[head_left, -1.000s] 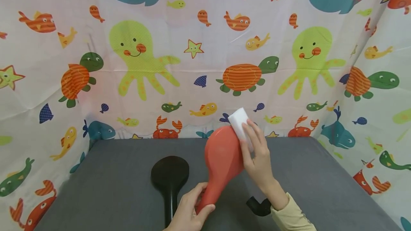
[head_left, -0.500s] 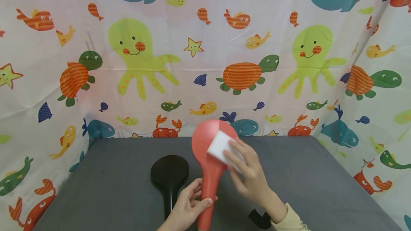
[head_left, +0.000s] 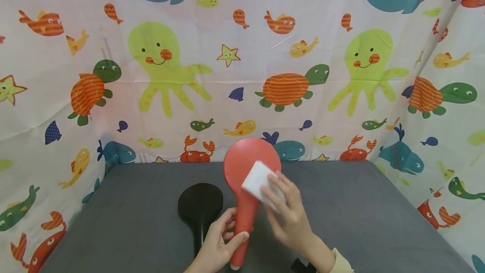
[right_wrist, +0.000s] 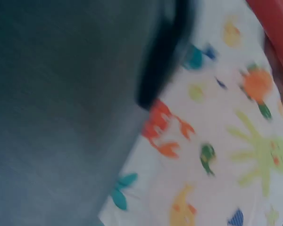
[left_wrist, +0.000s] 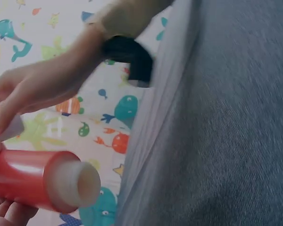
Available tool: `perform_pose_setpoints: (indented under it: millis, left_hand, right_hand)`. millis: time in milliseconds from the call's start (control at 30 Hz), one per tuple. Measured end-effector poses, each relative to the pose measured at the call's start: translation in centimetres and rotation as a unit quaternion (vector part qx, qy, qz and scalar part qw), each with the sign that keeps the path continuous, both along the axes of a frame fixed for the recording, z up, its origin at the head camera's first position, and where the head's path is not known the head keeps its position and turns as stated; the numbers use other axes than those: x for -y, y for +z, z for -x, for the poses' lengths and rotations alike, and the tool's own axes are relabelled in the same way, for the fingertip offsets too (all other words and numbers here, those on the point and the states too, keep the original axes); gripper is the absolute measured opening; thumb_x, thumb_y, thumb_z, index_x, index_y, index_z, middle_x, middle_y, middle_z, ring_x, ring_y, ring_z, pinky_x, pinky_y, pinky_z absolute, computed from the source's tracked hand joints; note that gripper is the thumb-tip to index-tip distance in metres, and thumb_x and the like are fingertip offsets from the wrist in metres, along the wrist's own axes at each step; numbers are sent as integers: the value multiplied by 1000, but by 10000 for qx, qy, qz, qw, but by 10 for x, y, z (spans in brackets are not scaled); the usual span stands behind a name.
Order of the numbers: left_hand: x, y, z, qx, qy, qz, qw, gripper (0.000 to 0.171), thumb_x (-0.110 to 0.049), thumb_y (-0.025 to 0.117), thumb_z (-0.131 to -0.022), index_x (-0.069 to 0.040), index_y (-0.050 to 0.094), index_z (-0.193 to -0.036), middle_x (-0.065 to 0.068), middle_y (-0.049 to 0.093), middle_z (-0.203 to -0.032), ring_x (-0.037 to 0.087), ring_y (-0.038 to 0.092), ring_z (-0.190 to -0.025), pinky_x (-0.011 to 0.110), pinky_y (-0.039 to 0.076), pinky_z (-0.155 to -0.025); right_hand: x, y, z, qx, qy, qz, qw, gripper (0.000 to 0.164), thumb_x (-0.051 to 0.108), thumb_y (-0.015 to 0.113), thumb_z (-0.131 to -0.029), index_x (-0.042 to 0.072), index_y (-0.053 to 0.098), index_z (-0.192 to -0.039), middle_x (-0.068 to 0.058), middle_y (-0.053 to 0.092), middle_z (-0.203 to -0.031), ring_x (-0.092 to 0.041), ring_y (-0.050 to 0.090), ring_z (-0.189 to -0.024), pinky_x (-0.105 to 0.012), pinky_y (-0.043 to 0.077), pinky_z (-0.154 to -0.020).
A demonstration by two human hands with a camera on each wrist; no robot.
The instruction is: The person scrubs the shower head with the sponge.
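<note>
My left hand (head_left: 221, 239) holds a red handheld shower head (head_left: 248, 153) by its handle, with the round head raised above the table. In the left wrist view, the handle's end shows a hollow white fitting (left_wrist: 87, 186). My right hand (head_left: 289, 212) grips a white sponge (head_left: 257, 178) against the front of the red shower head, where the head meets the handle. The sponge blurs slightly, and the fingers hide part of it. Only a strip of the red handle shows at the corner of the right wrist view.
A black shower head (head_left: 201, 205) lies on the grey tabletop (head_left: 132, 218), left of the red one; my left hand hides its lower handle. Behind the table hangs a curtain (head_left: 227, 96) printed with sea animals. A black band piece (left_wrist: 132, 61) sits at my right wrist.
The red shower head has turned from a tilted side pose to face me, more upright. The sponge has moved from its upper right edge down and left onto its front.
</note>
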State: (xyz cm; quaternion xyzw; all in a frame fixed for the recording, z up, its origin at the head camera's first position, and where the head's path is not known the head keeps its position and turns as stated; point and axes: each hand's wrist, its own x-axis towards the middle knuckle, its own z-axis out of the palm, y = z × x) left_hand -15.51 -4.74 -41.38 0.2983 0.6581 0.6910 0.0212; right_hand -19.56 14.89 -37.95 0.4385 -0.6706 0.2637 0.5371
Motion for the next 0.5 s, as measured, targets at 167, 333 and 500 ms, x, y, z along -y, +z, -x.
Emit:
perform_pose_setpoints:
  millis: [167,333,500]
  left_hand:
    - [2,2,1,323,-364,-371,9981,39,-3,54,-93,8,40,-128,27,54,-116,26,60,-103,32,52,-80]
    - [2,5,0,832,-787,-597,9916,39,-4,52,-94,8,40,-128,20,57,-113,26,61,-101,36,50,-85]
    - [3,7,-1,862,-1203,-938,9845,38,-3,47,-96,9,38,-131,13,60,-112,22,62,-101,40,49,-87]
  right_hand:
    - [0,-5,-7,-454,151,-716,9963,27,15,49,-93,2,62,-114,-26,54,-118,-44,48,-112,-43,33,-101]
    - [-6,20,2,53,-367,360,9987,30,18,48,-94,-3,60,-112,-29,52,-119,-45,46,-113,-36,35,-100]
    - [2,33,-5,313,-259,1144,9926,33,17,47,-96,-11,54,-111,-35,45,-118,-45,45,-111,-21,40,-94]
